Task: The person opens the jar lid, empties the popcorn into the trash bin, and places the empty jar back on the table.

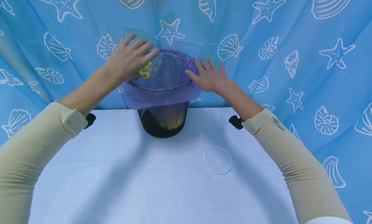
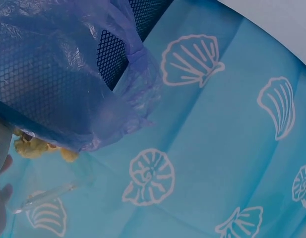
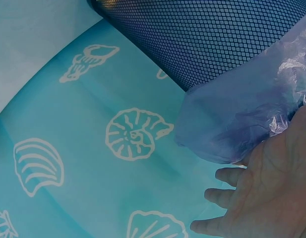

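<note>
A clear plastic container (image 1: 159, 63) with yellow popcorn (image 1: 145, 70) in it is held in the left hand (image 1: 129, 59), tilted over the left rim of a black mesh wastebasket (image 1: 162, 120). The left wrist view catches the popcorn (image 2: 33, 148) just beyond the basket's rim and the container's clear edge (image 2: 48, 197), with only a sliver of the hand. A purple plastic bag (image 1: 162, 99) lines the basket and folds down outside. The right hand (image 1: 210, 77) rests at the right rim against the bag (image 3: 232, 124), its fingers spread and fairly straight.
A clear round lid (image 1: 204, 159) lies on the white table (image 1: 162, 191), right of the basket. Behind the basket hangs a blue curtain (image 1: 197, 33) with white shells and starfish. Something yellowish shows through the mesh at the basket's bottom (image 1: 171, 123).
</note>
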Demonstrator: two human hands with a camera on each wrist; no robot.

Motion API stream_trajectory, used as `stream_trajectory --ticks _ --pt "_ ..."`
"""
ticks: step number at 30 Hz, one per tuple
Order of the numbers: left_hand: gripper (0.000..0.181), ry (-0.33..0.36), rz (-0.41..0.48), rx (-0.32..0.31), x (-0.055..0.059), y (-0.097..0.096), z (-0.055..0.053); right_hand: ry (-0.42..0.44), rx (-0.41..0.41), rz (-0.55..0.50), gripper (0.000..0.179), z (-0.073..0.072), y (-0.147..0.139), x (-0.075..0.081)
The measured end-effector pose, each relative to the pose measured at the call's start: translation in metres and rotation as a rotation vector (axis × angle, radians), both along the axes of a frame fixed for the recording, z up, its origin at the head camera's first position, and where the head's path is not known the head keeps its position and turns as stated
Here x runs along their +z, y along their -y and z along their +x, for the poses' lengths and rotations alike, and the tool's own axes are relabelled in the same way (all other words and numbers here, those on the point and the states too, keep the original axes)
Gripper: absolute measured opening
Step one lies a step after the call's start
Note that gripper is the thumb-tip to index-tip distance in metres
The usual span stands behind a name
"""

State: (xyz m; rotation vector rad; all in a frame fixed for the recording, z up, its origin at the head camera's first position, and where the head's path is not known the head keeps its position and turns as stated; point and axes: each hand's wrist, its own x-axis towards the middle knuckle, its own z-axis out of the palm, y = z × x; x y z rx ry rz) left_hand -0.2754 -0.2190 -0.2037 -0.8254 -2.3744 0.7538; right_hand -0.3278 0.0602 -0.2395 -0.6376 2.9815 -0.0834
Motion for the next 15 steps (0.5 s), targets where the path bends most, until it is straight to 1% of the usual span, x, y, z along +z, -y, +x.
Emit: stream_trajectory --ticks 9,15 --pt "0.108 -0.011 -0.002 -0.001 0.0 -0.0004 0.0002 0.001 -0.001 0.002 0.082 0.0006 -0.0001 0.0007" --pt "0.109 -0.001 -0.003 -0.005 -0.0003 -0.0014 -0.0003 0.005 -0.003 -0.001 0.082 0.0005 -0.0002 0.0006"
